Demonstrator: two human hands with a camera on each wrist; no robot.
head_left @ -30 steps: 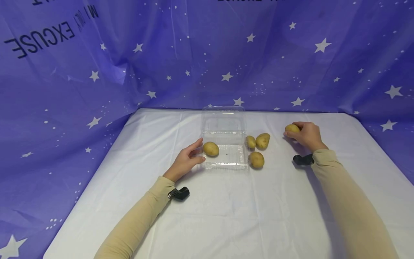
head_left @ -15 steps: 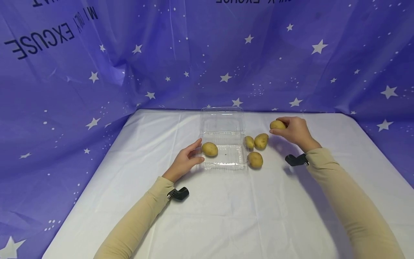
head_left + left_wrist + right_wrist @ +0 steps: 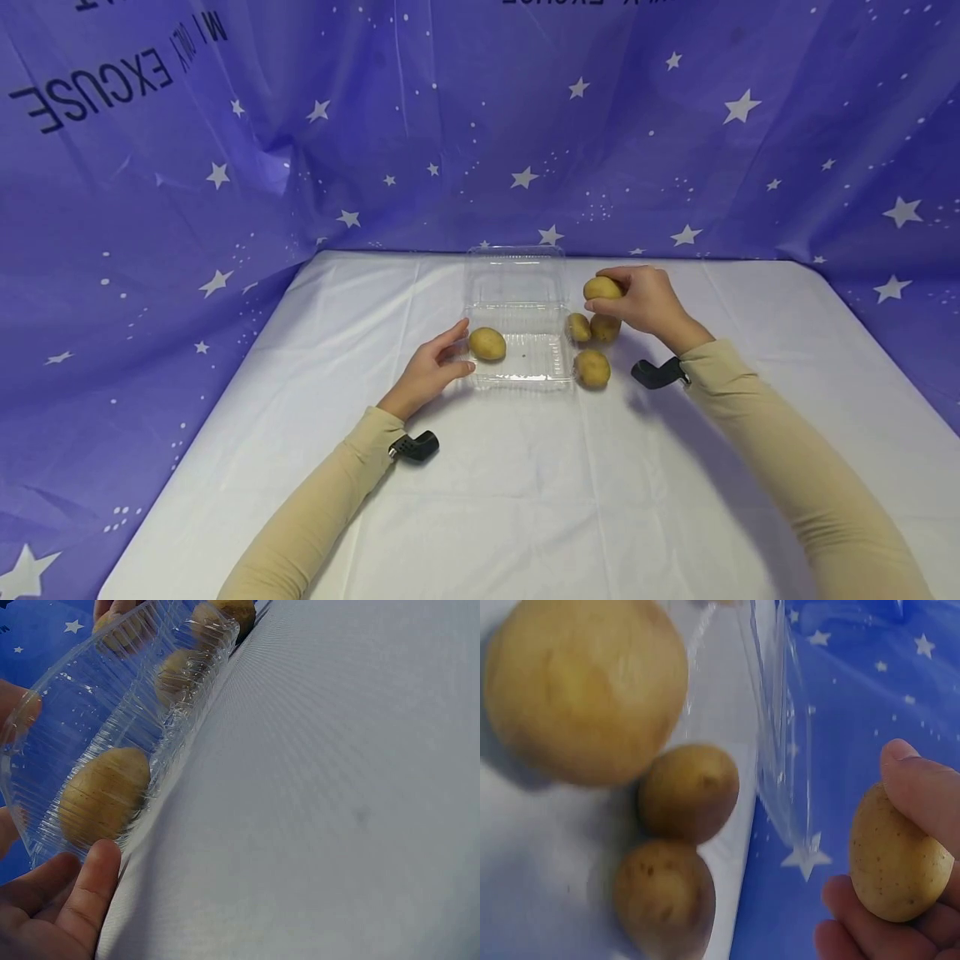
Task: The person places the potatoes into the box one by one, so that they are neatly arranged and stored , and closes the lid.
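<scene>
In the head view, a clear hinged plastic container (image 3: 532, 358) stands with its lid (image 3: 515, 279) raised at the back. One potato (image 3: 488, 343) lies inside at the left. My left hand (image 3: 426, 375) rests against the container's left side, thumb and index finger spread along it. My right hand (image 3: 651, 302) holds a potato (image 3: 602, 288) above the table, pinched between thumb and fingers. Beneath and in front of it, three potatoes lie beside the container's right side: a small one (image 3: 577, 327), one partly covered by the hand (image 3: 604, 328), and a nearer one (image 3: 592, 368).
White cloth (image 3: 495, 500) covers the table. A purple-blue sheet (image 3: 450, 125) with stars hangs behind and along the sides. Black wrist cameras (image 3: 415, 447) sit on both sleeves. The raised lid stands close to the table's back edge.
My right hand has moved left with the potato, from the right of the table to above the loose potatoes beside the container. The left hand and container have stayed put.
</scene>
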